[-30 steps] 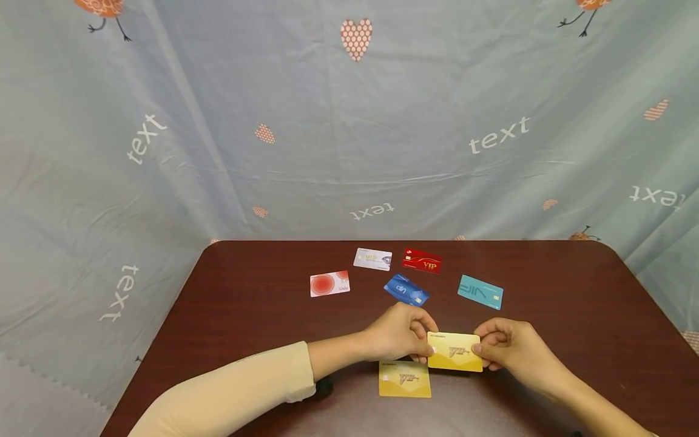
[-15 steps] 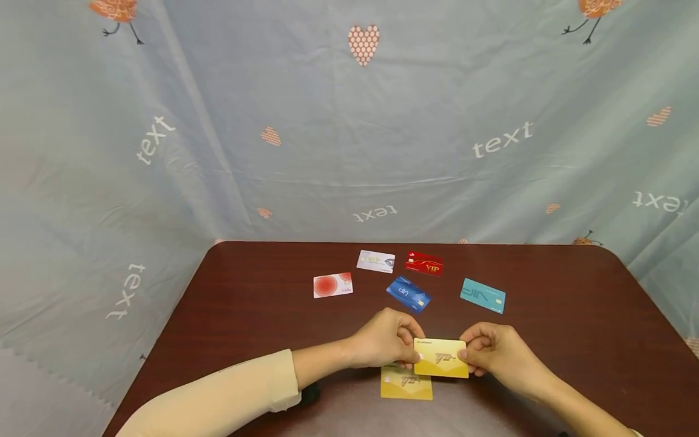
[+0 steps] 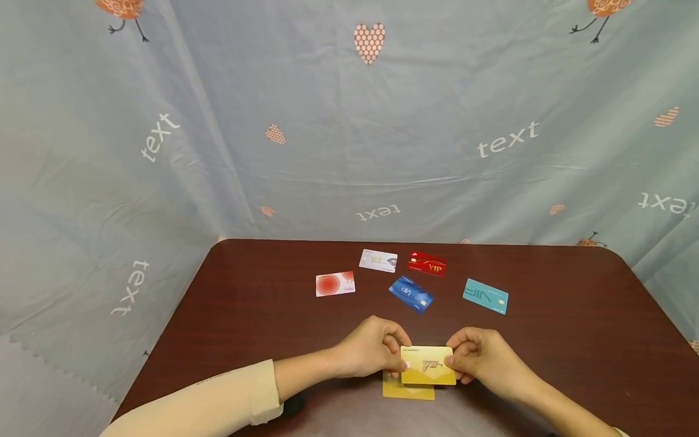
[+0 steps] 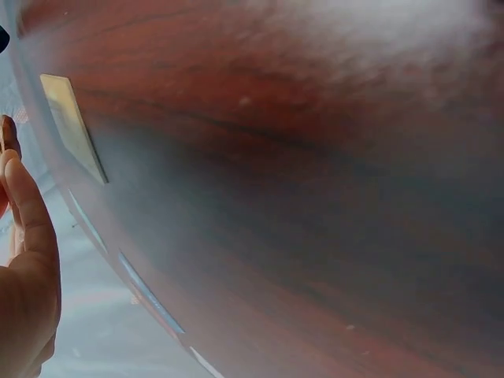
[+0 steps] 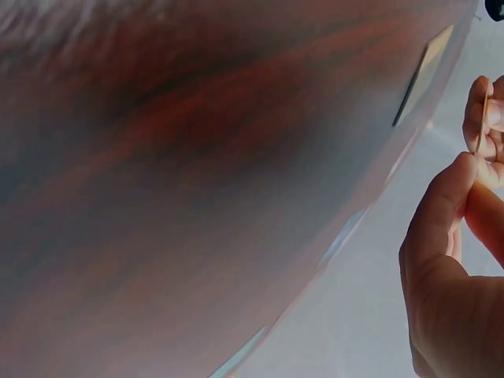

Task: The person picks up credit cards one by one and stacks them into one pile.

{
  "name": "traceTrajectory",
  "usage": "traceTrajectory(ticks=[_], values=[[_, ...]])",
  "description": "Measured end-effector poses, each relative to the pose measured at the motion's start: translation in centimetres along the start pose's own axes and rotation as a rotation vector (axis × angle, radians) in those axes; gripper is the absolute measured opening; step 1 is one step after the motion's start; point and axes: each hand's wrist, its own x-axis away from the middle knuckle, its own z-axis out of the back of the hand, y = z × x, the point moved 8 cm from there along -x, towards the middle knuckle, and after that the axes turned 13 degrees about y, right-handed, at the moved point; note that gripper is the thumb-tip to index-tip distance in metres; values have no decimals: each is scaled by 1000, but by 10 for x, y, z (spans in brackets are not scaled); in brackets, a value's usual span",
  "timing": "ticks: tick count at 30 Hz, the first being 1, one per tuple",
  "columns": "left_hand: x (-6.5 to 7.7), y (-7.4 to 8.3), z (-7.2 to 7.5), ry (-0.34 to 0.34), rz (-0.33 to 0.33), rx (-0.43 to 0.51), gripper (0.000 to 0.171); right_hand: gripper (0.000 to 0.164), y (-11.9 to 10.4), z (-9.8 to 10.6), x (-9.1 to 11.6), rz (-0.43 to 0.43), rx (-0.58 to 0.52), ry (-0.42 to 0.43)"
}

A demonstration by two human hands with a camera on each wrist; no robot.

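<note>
Between both hands a yellow VIP card [image 3: 428,365] is held above the table. My left hand [image 3: 367,349] pinches its left edge between thumb and fingers. At the opposite edge my right hand [image 3: 488,359] pinches it the same way. A second yellow card [image 3: 408,392] lies flat on the table, partly covered from view by the held one. In the right wrist view the held card [image 5: 482,118] shows edge-on, apart from the yellow card [image 5: 425,75] on the table. The left wrist view catches the left hand [image 4: 27,260] at its border, with the lying yellow card [image 4: 73,126] beyond.
On the dark red-brown table [image 3: 262,321] several cards lie farther back: a white card with red circles [image 3: 335,284], a silver VIP card [image 3: 378,260], a red one [image 3: 427,264], a blue one [image 3: 411,294] and a teal one [image 3: 485,296]. A printed grey-blue cloth [image 3: 327,152] hangs behind.
Both hands have carried the held yellow card left and slightly nearer, so it now overlaps the lying yellow card in the head view. The head view has shifted slightly; the other cards stay put.
</note>
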Motion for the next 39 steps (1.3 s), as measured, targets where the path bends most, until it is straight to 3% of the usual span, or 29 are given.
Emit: traceTrajectory(ticks=[5, 18, 39], values=[[4, -6, 3, -4, 11, 34, 25, 25, 1, -9, 1, -16, -26, -21], [11, -14, 10, 3, -3, 8, 25, 20, 0, -24, -2, 18, 5, -48], [11, -25, 8, -11, -14, -47, 24, 14, 2, -37, -5, 56, 164, -109]])
